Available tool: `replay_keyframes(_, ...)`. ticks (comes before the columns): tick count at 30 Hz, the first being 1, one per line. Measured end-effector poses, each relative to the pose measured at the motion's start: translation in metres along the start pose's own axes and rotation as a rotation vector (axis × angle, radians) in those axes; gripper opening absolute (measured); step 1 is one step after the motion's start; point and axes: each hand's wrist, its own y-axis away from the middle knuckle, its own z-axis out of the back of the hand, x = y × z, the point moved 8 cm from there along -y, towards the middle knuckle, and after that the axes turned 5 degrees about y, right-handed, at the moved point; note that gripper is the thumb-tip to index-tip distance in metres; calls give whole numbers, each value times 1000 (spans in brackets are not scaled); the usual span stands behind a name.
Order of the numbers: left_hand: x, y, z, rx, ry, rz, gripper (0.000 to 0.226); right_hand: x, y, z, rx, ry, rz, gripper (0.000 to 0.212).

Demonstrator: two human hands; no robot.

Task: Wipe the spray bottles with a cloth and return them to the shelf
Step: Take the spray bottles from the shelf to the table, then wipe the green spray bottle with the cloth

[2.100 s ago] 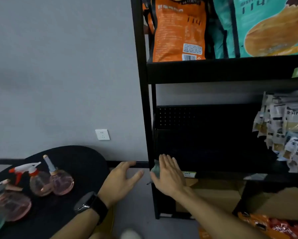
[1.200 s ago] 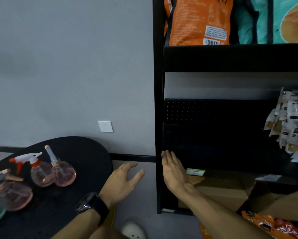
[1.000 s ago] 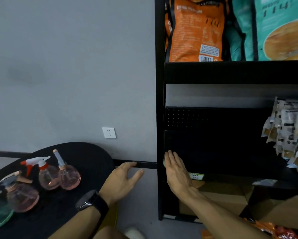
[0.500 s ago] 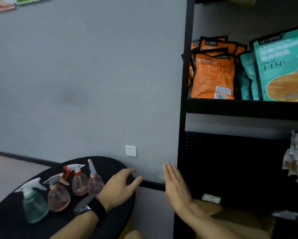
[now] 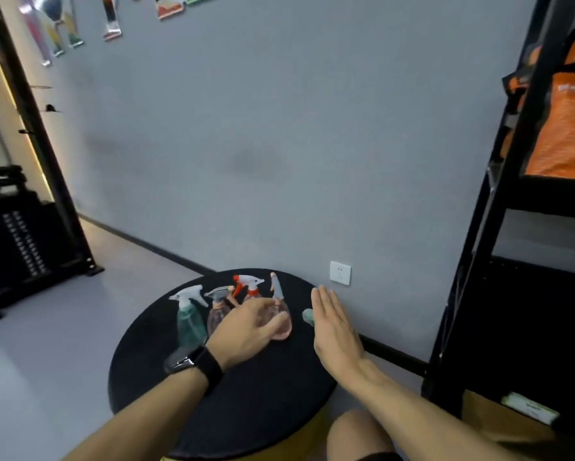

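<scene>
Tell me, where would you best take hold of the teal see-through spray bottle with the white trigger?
Probably by the narrow neck just under the white trigger head of the teal see-through spray bottle, coming from the left. It stands upright at the row's left end on the round black table, and a pink bottle crowds its right.

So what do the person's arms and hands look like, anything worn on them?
Both forearms are bare, with no sleeves or gloves in view. The left wrist carries a black smartwatch with a dark rectangular face on a wide black band. The right hand and wrist wear nothing; no rings show.
</scene>
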Motion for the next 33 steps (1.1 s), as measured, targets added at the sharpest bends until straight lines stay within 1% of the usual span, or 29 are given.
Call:
replay_keyframes(8, 36, 24, 23, -19, -27, 93, 56, 53, 0, -17, 51, -58, 84, 74)
replay_keyframes(24, 86, 35, 13, 6, 10, 192, 57, 77, -10, -59, 108, -85, 94, 80)
replay_keyframes(29, 120, 39, 0, 14, 47, 259, 58, 84, -12, -89, 190, -129, 52, 77)
replay_keyframes(33, 151, 40, -16, 35, 73, 324, 59, 95, -16, -118, 239, -156, 66, 76)
